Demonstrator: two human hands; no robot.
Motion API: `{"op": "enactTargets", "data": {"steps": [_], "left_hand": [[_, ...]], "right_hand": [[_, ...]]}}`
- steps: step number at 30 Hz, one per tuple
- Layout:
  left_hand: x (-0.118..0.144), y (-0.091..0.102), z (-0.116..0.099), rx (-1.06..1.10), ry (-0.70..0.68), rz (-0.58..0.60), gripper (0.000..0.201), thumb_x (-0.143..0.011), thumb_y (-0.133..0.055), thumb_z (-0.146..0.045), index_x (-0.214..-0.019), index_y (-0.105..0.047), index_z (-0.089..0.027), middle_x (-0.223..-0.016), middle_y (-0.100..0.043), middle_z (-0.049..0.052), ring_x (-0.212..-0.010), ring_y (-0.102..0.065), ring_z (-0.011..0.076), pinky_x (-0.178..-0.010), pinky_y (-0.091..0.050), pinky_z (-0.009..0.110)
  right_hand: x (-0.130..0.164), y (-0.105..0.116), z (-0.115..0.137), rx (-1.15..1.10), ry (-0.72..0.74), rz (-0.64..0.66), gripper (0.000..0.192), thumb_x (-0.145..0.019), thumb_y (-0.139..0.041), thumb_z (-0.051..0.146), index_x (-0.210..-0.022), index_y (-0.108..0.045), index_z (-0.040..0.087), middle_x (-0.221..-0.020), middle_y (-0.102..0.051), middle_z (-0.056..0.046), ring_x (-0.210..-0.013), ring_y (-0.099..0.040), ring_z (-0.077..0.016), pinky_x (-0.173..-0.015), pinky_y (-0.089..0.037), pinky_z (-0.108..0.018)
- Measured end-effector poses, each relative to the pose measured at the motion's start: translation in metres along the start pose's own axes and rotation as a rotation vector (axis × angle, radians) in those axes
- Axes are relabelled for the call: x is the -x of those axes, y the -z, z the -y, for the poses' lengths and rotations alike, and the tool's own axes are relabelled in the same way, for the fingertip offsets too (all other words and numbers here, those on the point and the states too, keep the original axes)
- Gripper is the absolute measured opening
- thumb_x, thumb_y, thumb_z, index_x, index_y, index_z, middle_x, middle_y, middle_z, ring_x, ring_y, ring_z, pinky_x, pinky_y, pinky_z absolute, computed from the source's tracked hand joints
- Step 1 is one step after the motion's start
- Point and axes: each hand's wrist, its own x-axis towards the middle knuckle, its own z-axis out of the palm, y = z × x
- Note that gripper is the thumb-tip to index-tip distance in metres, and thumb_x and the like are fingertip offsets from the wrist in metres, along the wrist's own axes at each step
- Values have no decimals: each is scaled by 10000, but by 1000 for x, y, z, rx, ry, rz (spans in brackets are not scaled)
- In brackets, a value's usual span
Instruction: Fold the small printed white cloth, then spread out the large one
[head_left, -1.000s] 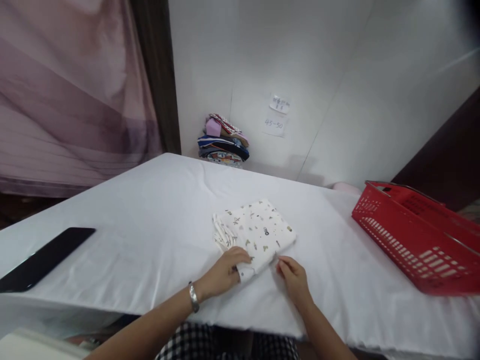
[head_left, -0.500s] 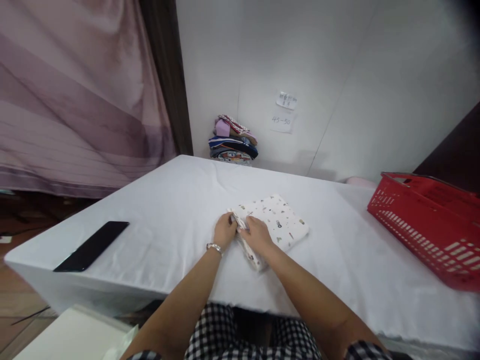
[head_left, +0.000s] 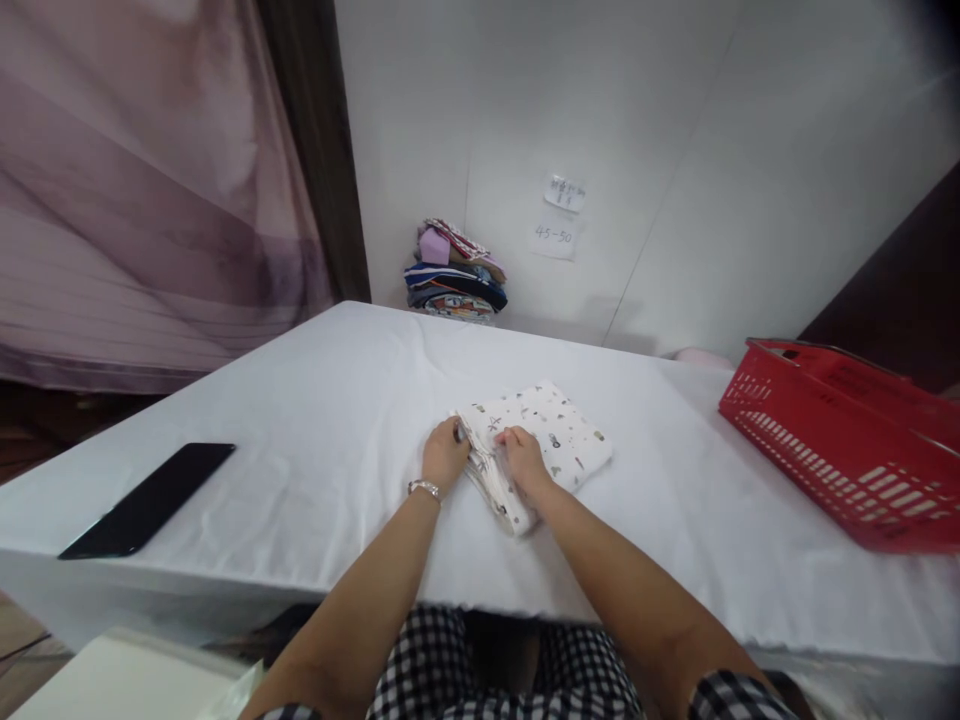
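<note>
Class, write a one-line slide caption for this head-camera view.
Both hands, left hand and right hand, rest on a folded printed cloth on a white table, red basket alongside.

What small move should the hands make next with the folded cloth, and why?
Probably press the loose layered edge flat. The left hand and right hand both rest on the near-left side of the folded printed cloth, where the layers look uneven and fanned on the white tablecloth.
</note>
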Motion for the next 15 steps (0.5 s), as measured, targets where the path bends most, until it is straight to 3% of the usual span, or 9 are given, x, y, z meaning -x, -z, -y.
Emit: {"op": "enactTargets", "data": {"steps": [2, 5, 9, 12, 15], "left_hand": [[0, 0, 1, 12, 0, 5, 280, -760, -551, -239, -1034, -600, -212, -937, -647, 43, -868, -573, 200, -805, -430, 311], [0, -1, 2, 21, -3, -9, 280, -779, -546, -300, -1038, -603, -210, -932, -646, 38, -863, -575, 194, -812, -429, 307], [-1, -2, 3, -38, -20, -10, 286, -777, -536, -289, -1031, -610, -183, -933, -645, 62, -878, -573, 205, -817, -425, 314], [-1, -3, 3, -45, -24, -14, 313, -762, -544, -268, -1050, -605, -162, -981, -644, 85, -923, -572, 217, -826, -426, 319], [-1, -3, 4, -46, -38, -8, 360, -754, -548, -252, -1103, -581, -166, -1055, -634, 98, -983, -563, 230, -858, -422, 333]], "right_hand": [[0, 3, 3, 21, 15, 0, 275, -903, -390, 311, -868, -635, 190, -872, -676, -28, -831, -591, -166, -762, -429, -274], [2, 3, 7, 211, 151, 58, 202, -835, -541, 315, -942, -646, 179, -985, -659, -63, -931, -565, -194, -841, -407, -301], [1, -4, 9, 378, 231, 90, 104, -793, -567, 213, -722, -639, 188, -962, -651, -74, -962, -540, -204, -893, -379, -317], [-5, -6, 7, 159, 125, 53, 137, -754, -561, 200, -619, -580, 195, -847, -650, -43, -878, -553, -189, -835, -409, -307], [-11, 12, 6, -203, -6, -35, 179, -791, -495, 304, -669, -578, 202, -701, -632, -7, -746, -572, -173, -716, -451, -291]]}}
